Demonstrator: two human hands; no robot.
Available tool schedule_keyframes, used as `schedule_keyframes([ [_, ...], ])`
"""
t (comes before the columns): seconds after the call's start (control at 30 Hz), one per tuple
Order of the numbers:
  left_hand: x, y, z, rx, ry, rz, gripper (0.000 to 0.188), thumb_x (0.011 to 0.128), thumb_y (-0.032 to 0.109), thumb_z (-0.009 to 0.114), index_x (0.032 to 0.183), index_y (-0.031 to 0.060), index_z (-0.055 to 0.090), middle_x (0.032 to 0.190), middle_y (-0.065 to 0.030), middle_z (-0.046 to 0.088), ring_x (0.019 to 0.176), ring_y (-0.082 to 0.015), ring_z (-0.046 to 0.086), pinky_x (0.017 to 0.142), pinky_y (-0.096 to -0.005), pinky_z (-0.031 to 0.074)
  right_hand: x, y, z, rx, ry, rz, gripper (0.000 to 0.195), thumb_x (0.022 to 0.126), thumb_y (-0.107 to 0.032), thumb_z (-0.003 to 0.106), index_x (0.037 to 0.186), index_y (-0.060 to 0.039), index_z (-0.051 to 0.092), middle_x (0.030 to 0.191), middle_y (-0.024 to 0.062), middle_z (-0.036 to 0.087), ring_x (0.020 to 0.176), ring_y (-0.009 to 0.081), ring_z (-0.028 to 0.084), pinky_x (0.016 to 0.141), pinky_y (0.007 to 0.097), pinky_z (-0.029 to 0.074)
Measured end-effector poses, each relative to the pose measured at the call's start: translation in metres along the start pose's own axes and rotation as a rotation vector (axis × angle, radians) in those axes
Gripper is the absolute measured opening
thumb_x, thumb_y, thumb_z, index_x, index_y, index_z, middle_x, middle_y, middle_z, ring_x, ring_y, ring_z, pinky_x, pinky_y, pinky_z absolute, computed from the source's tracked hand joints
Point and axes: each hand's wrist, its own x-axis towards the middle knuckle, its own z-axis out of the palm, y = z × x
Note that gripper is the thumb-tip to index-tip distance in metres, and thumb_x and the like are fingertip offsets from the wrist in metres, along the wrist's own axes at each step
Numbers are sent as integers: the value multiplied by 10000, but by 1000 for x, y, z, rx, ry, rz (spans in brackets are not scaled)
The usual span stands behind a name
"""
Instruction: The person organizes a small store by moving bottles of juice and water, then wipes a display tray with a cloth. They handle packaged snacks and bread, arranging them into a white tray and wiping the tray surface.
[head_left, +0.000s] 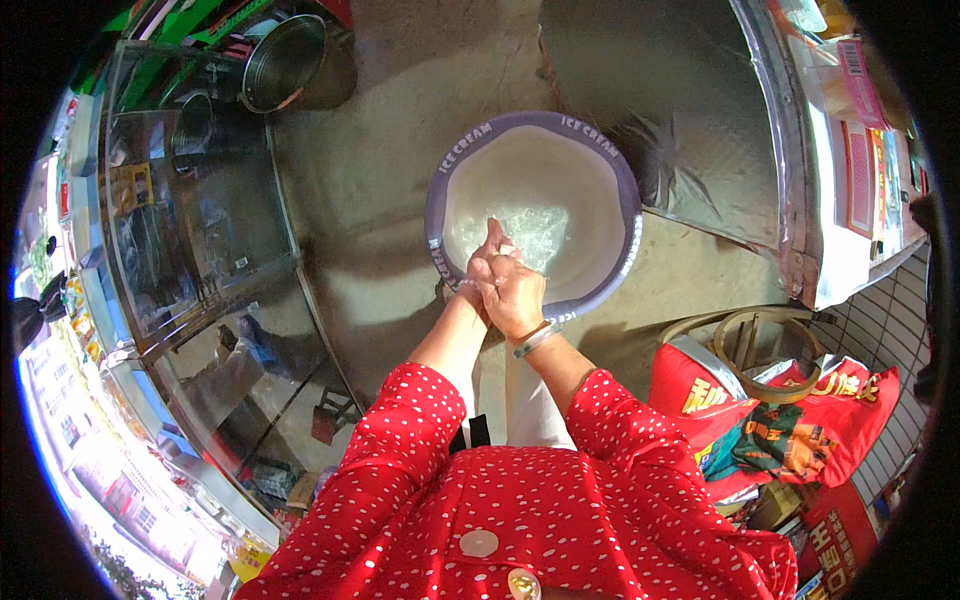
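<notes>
Over the near part of a purple-rimmed basin my two hands are pressed together. My left hand points away from me, fingers partly covered. Across it lies my right hand, its fingers curled around the left hand; a bracelet circles the right wrist. A small pale patch shows between the hands, too unclear to name. Cloudy water is in the basin, with white ripples or froth just past my fingertips. Printed lettering runs around the rim.
The basin stands on a concrete floor. Left is a glass-sided cabinet, with a round metal pan beyond it. At right are red printed bags under a round wooden-framed sieve, and a metal-edged counter with packages.
</notes>
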Motion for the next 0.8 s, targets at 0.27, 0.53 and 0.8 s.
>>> schedule_keyframes([
  [0.27,19,-14,-19,-333,-293,39,390,878,517,501,818,134,549,817,-45,583,666,-150,550,598,-347,472,23,25,17,-33,29,88,326,862,-298,540,634,-66,556,591,170,574,536,381,560,518,448,451],
  [0.53,-5,15,-2,-97,136,290,350,849,389,609,960,61,560,945,-71,558,862,-189,559,762,-326,457,76,109,-2,187,-69,503,378,886,-359,527,841,-5,651,690,155,626,623,260,602,607,362,442],
  [0.8,-8,15,-24,168,214,228,749,818,398,622,1410,123,254,1421,-50,314,1251,-267,342,978,-482,255,91,179,49,87,92,407,196,756,-164,636,889,-20,617,686,90,608,647,235,592,595,349,448],
])
